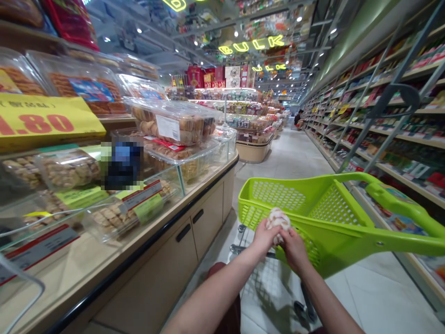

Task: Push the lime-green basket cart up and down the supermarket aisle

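Observation:
Both my hands meet in front of me over the near edge of a lime green shopping cart basket (313, 204). My left hand (263, 236) and my right hand (295, 247) are closed together around a small pale round item with brown speckles (277, 219), which sticks up above my fingers. It looks like a wrapped pastry or bun; I cannot tell exactly what it is. The basket holds nothing else that I can see. The cart's green handle (399, 204) runs off to the right.
A long display counter (194, 204) with clear boxes of biscuits (174, 121) and a yellow price sign (41, 121) lines my left. Stocked shelves (382, 120) run along the right. The tiled aisle (292, 153) leads ahead toward more displays and a distant person (298, 118).

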{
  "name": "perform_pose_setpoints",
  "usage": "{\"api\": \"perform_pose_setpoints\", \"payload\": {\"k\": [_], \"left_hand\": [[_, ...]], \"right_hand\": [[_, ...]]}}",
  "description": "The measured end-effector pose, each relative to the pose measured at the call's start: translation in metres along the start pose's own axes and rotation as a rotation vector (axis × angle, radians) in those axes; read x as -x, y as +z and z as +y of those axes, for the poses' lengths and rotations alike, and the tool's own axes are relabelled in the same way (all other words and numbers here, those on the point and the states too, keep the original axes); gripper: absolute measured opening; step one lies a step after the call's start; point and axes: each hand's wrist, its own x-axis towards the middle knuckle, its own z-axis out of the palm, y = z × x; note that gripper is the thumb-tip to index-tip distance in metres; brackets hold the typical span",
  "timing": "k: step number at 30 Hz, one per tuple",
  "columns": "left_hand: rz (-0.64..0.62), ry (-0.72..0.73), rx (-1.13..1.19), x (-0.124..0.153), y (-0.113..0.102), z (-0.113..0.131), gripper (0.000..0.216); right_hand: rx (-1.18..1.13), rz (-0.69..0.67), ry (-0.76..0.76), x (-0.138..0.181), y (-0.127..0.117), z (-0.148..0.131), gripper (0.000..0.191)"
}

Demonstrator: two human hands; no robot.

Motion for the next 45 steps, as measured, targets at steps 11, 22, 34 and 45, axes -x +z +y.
{"api": "perform_pose_setpoints", "payload": {"k": [11,22,34,45], "left_hand": [[-0.013,-0.273,0.196,-0.014,-0.038,-0.039,0.01],[-0.209,-0.479,0.297,-0.003,-0.045,-0.045,0.025],[0.18,-0.041,-0.66,-0.018,-0.104,-0.062,0.044],[0.09,0.027,-1.115,-0.017,-0.132,-0.065,0.051]], "right_hand": [[1.022,-0.261,-0.651,0.013,0.016,0.025,0.047],[1.149,-0.148,-0.717,-0.007,-0.01,0.06,0.055],[1.512,-0.265,-1.22,-0.095,0.07,0.024,0.04],[1.57,-0.409,-1.176,-0.083,0.057,0.099,0.031]]}}
